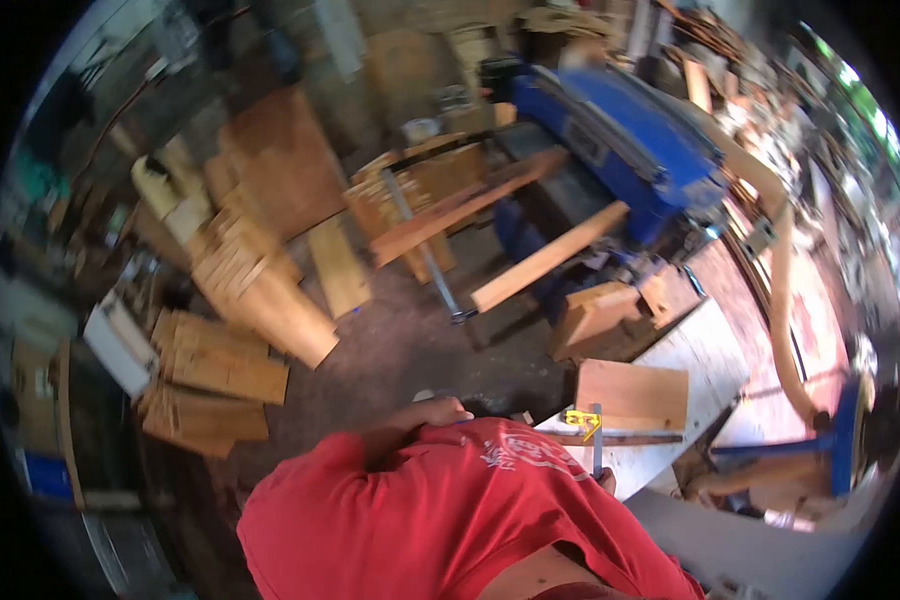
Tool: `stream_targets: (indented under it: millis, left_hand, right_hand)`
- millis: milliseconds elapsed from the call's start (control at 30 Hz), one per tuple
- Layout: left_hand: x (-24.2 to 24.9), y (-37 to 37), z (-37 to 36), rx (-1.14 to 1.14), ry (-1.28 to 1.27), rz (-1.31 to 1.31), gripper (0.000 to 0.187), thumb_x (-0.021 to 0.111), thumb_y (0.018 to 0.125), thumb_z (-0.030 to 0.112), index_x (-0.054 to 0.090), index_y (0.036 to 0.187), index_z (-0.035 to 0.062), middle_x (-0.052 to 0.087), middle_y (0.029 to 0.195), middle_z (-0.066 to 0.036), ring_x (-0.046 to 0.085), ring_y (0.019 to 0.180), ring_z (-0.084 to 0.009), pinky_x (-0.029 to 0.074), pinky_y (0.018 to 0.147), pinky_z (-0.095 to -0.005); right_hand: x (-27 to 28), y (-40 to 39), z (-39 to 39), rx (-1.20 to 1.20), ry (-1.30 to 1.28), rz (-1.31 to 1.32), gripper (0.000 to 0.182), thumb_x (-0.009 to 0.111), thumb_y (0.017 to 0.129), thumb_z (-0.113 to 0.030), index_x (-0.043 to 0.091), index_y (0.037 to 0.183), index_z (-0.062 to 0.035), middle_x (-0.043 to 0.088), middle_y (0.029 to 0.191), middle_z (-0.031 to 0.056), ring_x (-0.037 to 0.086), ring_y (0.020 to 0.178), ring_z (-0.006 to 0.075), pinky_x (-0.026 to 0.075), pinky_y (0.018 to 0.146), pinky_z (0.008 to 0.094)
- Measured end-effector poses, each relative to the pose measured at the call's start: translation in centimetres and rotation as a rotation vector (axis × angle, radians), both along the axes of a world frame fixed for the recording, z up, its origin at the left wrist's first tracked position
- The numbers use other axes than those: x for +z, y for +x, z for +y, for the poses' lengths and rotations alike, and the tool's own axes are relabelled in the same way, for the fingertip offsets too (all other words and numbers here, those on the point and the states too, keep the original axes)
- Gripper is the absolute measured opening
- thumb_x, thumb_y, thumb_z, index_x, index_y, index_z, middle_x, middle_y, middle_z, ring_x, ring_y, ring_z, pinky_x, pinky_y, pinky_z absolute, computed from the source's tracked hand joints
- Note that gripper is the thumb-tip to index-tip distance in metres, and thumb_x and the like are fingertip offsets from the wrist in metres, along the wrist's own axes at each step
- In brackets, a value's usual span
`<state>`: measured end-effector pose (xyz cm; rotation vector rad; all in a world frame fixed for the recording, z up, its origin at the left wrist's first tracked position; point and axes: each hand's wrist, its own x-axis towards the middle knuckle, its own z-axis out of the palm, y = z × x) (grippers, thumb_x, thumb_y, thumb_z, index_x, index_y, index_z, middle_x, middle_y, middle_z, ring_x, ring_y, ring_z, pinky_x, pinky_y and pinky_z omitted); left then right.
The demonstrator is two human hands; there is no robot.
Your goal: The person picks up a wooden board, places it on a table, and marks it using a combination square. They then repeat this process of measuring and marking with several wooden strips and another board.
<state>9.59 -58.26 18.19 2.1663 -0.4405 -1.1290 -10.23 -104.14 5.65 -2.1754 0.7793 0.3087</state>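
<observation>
My left hand (448,410) is held in front of my red shirt, its fingers curled closed; whatever lies in them is too small to make out. On the right, my right hand (607,481) shows only in part beside my shirt, closed at the lower end of a metal blade. That blade belongs to a combination square (597,450) with a yellow head. Just behind the square, a flat reddish wooden board (632,395) lies on a white-topped work surface (705,345). A narrow dark strip runs along the board's near edge.
A blue planer-like machine (610,130) stands ahead, with two long planks (550,257) reaching out from it over a metal stand (425,245). Stacked boards (260,285) lie on the floor at left. A beige hose (782,300) curves down at right, near scrap wood.
</observation>
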Motion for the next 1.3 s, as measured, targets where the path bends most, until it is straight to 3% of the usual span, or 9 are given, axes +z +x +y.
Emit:
stream_targets:
  millis: [67, 167, 500, 700, 800, 867, 967, 1033, 1300]
  left_hand:
    - [0.8, -1.5, 0.5, -0.046, 0.074, 0.052, 0.052, 0.044, 0.094, 0.047, 0.069, 0.097, 0.0013, 0.068, 0.094, -0.022, 0.065, 0.085, -0.034, 0.048, 0.08, -0.0434]
    - [1.4, -2.1, 2.0, -0.034, 0.046, 0.032, 0.056, 0.046, 0.093, 0.052, 0.069, 0.096, 0.0017, 0.069, 0.088, -0.019, 0.064, 0.082, -0.03, 0.047, 0.077, -0.0416]
    - [-1.2, -4.2, 6.0, 0.041, 0.076, 0.028, 0.058, 0.049, 0.091, 0.053, 0.069, 0.083, -0.0012, 0.068, 0.083, -0.02, 0.064, 0.077, -0.0306, 0.047, 0.071, -0.0457]
    - [-1.0, -2.8, 10.7, 0.039, -0.156, 0.19, 0.056, 0.055, 0.085, 0.052, 0.068, 0.084, -0.0024, 0.068, 0.083, -0.02, 0.062, 0.074, -0.0273, 0.046, 0.068, -0.0459]
    - [1.9, -3.0, 15.3, 0.16, -0.573, -0.157, 0.053, 0.057, 0.084, 0.05, 0.068, 0.085, -0.0019, 0.067, 0.083, -0.021, 0.062, 0.073, -0.0285, 0.046, 0.067, -0.0466]
    - [-6.4, -1.6, 16.8, 0.173, -0.111, -0.001, 0.051, 0.057, 0.084, 0.049, 0.068, 0.091, -0.0011, 0.068, 0.087, -0.021, 0.062, 0.073, -0.0298, 0.047, 0.067, -0.0465]
    - [-10.2, -2.5, 22.8, 0.101, 0.024, -0.132, 0.048, 0.058, 0.085, 0.047, 0.068, 0.097, 0.0012, 0.067, 0.087, -0.02, 0.063, 0.077, -0.0297, 0.049, 0.072, -0.0431]
    - [-5.0, -4.6, 28.3, 0.464, 0.08, 0.289, 0.04, 0.053, 0.093, 0.039, 0.064, 0.095, 0.0003, 0.065, 0.086, -0.012, 0.061, 0.079, -0.017, 0.049, 0.065, -0.0358]
    - [-7.6, -15.6, 38.7, 0.847, 0.061, 0.215, 0.039, 0.052, 0.093, 0.038, 0.063, 0.098, 0.0008, 0.065, 0.088, -0.011, 0.061, 0.08, -0.0167, 0.049, 0.065, -0.0358]
  right_hand:
    - [-7.3, 0.2, -2.8, -0.032, 0.077, -0.097, 0.016, 0.059, 0.07, -0.011, 0.055, 0.079, 0.002, 0.061, 0.069, 0.0194, 0.06, 0.063, 0.0315, 0.047, 0.061, 0.044]
    - [-4.3, 2.7, -1.4, 0.228, -0.159, -0.03, 0.015, 0.059, 0.07, -0.011, 0.054, 0.076, 0.0018, 0.061, 0.068, 0.0204, 0.059, 0.062, 0.0322, 0.047, 0.059, 0.0442]
    - [-1.3, 13.3, 3.6, 0.5, -0.12, 0.051, 0.025, 0.066, 0.07, -0.02, 0.059, 0.084, -0.0003, 0.064, 0.077, 0.022, 0.064, 0.069, 0.0354, 0.048, 0.061, 0.0444]
    - [5.5, 19.2, 13.3, 0.602, -0.099, -0.036, 0.027, 0.067, 0.07, -0.021, 0.06, 0.086, -0.0008, 0.065, 0.077, 0.0218, 0.064, 0.07, 0.0355, 0.049, 0.061, 0.0445]
    - [8.9, 21.3, 19.1, 0.64, -0.096, -0.076, 0.027, 0.067, 0.07, -0.022, 0.06, 0.087, -0.0011, 0.065, 0.078, 0.0218, 0.064, 0.07, 0.0355, 0.049, 0.061, 0.0445]
    - [10.9, 22.5, 23.2, 0.678, -0.095, -0.095, 0.028, 0.067, 0.07, -0.022, 0.06, 0.087, -0.0013, 0.065, 0.078, 0.0217, 0.064, 0.07, 0.0355, 0.049, 0.061, 0.0445]
    - [13.3, 24.1, 29.4, 0.744, -0.102, -0.115, 0.028, 0.067, 0.071, -0.023, 0.061, 0.088, -0.0015, 0.065, 0.078, 0.0216, 0.065, 0.071, 0.0355, 0.049, 0.062, 0.0445]
    - [14.4, 25.1, 33.3, 0.794, -0.106, -0.124, 0.029, 0.067, 0.071, -0.023, 0.061, 0.089, -0.0017, 0.065, 0.078, 0.0216, 0.065, 0.071, 0.0355, 0.049, 0.062, 0.0445]
    - [16.1, 28.9, 48.2, 1.076, -0.095, -0.141, 0.031, 0.068, 0.071, -0.025, 0.062, 0.091, -0.0025, 0.065, 0.079, 0.0214, 0.065, 0.071, 0.0356, 0.049, 0.062, 0.0445]
